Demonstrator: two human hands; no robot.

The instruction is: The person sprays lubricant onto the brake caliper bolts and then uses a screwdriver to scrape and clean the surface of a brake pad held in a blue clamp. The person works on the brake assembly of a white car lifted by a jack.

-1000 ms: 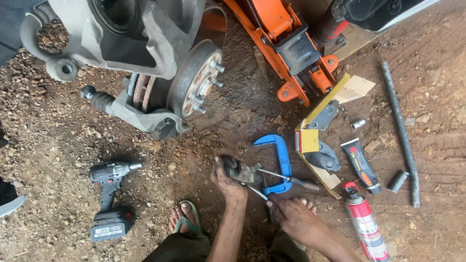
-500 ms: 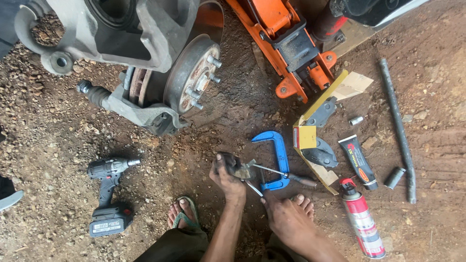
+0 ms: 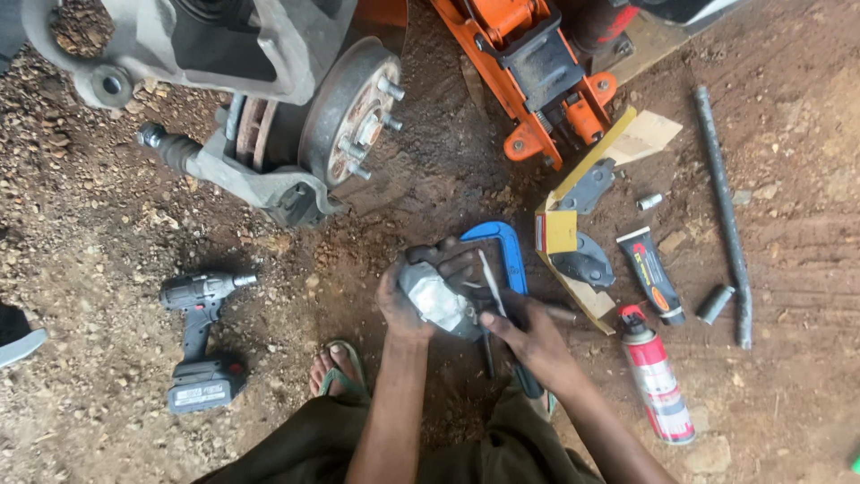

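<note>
Here the left hand (image 3: pixel 408 300) is clenched round a grey metal part (image 3: pixel 434 300) held low over the dirt, just in front of the blue clamp (image 3: pixel 509 255), while the right hand (image 3: pixel 528 341) pinches a thin tool (image 3: pixel 491 285) against it. The grip looks greasy (both hands are dark with grime), so the tool could skid off and jab the left fingers (image 3: pixel 452 264). Dropped, the part would pick up grit.

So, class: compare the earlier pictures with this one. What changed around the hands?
The left hand has lifted the grey metal part off the ground; the right hand has come up to it. The blue clamp, spray can and power driver lie unmoved.
</note>
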